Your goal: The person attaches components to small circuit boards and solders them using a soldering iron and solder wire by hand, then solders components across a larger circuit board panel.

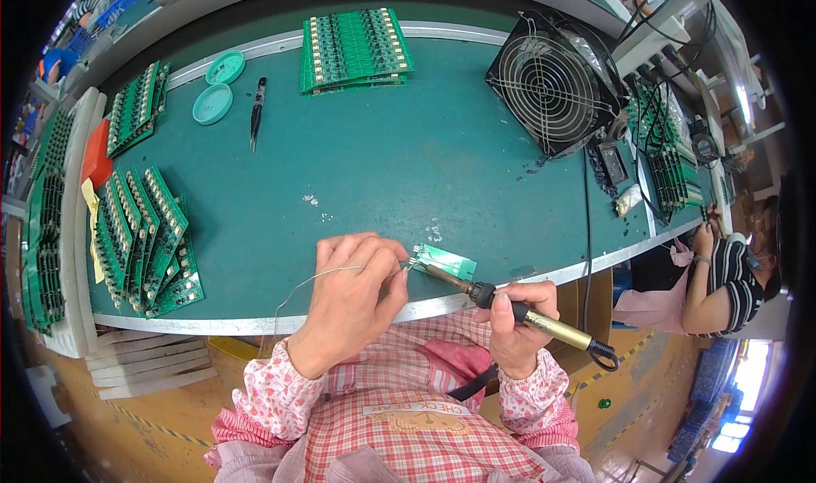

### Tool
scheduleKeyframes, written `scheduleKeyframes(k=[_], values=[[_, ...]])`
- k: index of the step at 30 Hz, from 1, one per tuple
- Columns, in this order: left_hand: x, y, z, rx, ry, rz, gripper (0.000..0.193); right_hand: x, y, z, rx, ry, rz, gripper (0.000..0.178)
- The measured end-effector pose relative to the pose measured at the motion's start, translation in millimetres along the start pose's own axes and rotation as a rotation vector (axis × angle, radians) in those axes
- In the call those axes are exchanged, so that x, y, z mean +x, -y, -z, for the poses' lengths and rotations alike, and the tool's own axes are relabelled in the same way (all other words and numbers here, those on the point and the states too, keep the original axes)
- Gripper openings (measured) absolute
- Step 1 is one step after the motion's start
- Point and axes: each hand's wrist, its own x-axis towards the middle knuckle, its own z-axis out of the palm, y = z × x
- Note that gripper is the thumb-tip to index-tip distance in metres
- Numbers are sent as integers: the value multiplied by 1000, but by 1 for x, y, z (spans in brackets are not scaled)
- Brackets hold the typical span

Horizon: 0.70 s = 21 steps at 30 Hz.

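Note:
My right hand (518,322) is closed round the handle of a soldering iron (551,322). The iron's tip reaches left to the end of a small green circuit board (450,262), which lies on the bench near its front edge. My left hand (357,283) pinches a thin solder wire (299,286) at that same end of the board; the wire trails back over the hand and down past the bench edge. Pale pins or leads stick out at the board's left end. Whether the tip touches them is too small to tell.
Stacked circuit boards (140,237) stand at the left, more boards (357,50) at the back. Two round teal dishes (212,105) and tweezers (257,113) lie back left. A black fan (552,84) stands back right. Another person (718,279) sits at the right.

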Motion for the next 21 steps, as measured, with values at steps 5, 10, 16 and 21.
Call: scheduleKeyframes(k=[5, 10, 16, 21], values=[[-1, 1, 0, -8, -2, -2, 11, -1, 0, -1, -7, -3, 49, 19], [-1, 2, 0, -29, -6, 15, 10, -2, -1, 1, -53, -51, 97, 19], [0, 1, 3, -49, 11, 36, 7, 3, 5, -1, 34, -101, 14, 19], [1, 1, 1, 3, 8, 6, 7, 4, 4, -5, 62, -80, -20, 19]])
